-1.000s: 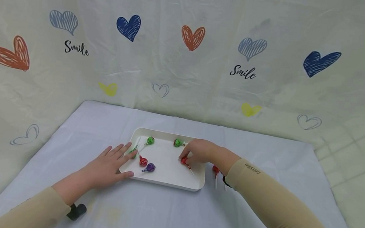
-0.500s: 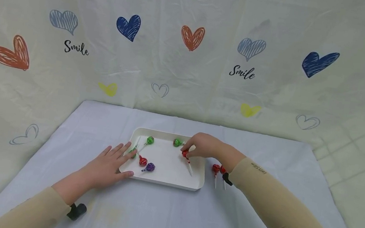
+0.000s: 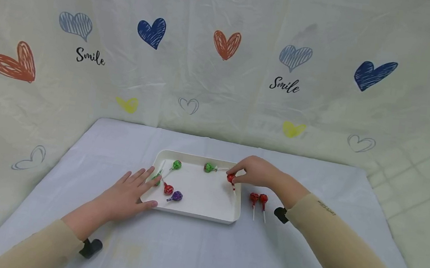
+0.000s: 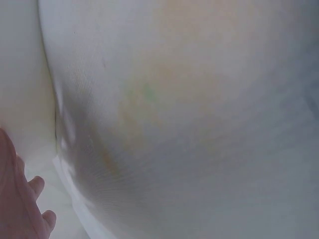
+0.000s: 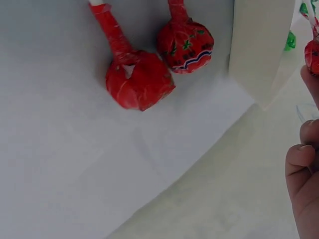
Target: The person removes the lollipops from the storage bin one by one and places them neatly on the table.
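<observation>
My right hand (image 3: 255, 172) pinches a red lollipop (image 3: 231, 178) by its wrapped head, over the right side of the white tray (image 3: 200, 214); the stick points down. With fingers spread, my left hand (image 3: 125, 197) rests on the tray's left front corner. Near its fingertips lie a green lollipop (image 3: 157, 180), partly hidden, and a red lollipop (image 3: 168, 189). A purple lollipop (image 3: 177, 196) and another green lollipop (image 3: 176, 164) lie further in. One more green lollipop (image 3: 208, 167) is by the back wall. The right wrist view catches the held red lollipop (image 5: 312, 56) at its edge.
Right of the tray, two red lollipops (image 3: 254, 197) lie side by side on the white tablecloth (image 3: 190, 257), sticks toward me; both heads (image 5: 140, 81) show in the right wrist view. A cloth backdrop (image 3: 221, 89) printed with hearts hangs behind the table.
My right hand has picked the red lollipop up from the tray floor and carried it right, uncovering the two red lollipops outside. The left hand stays where it was.
</observation>
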Motion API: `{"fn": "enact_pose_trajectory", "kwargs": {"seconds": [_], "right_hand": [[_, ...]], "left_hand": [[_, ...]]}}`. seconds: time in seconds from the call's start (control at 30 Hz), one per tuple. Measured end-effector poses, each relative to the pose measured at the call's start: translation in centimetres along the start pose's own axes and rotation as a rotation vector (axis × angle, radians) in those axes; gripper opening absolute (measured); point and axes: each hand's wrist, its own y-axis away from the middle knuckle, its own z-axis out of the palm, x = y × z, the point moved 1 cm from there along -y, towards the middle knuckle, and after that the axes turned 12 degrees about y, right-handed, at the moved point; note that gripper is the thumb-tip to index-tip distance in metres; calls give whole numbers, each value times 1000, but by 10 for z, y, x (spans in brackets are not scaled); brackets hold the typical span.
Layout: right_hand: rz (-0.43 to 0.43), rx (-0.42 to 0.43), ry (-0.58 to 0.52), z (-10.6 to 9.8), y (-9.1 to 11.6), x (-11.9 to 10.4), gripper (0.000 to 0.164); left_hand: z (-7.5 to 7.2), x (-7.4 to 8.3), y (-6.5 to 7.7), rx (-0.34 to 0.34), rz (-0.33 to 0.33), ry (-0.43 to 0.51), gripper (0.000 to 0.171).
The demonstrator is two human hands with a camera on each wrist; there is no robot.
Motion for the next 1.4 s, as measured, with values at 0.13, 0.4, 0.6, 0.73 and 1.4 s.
{"fn": "enact_pose_trajectory", "kwargs": {"seconds": [0.13, 0.4, 0.6, 0.73, 1.4], "right_hand": [[30, 28, -10, -3, 14, 11, 31], [109, 58, -58, -1, 45, 34, 33], [156, 53, -75, 8, 71, 57, 34], [179, 51, -96, 13, 87, 69, 34], [197, 7, -112, 50, 91, 90, 29]], "left_hand": [[0, 0, 0, -7, -4, 7, 81], [1, -2, 1, 3, -9, 8, 80], [2, -2, 0, 7, -12, 13, 81], [1, -1, 0, 2, -22, 10, 81], [2, -1, 0, 3, -4, 0, 82]]}}
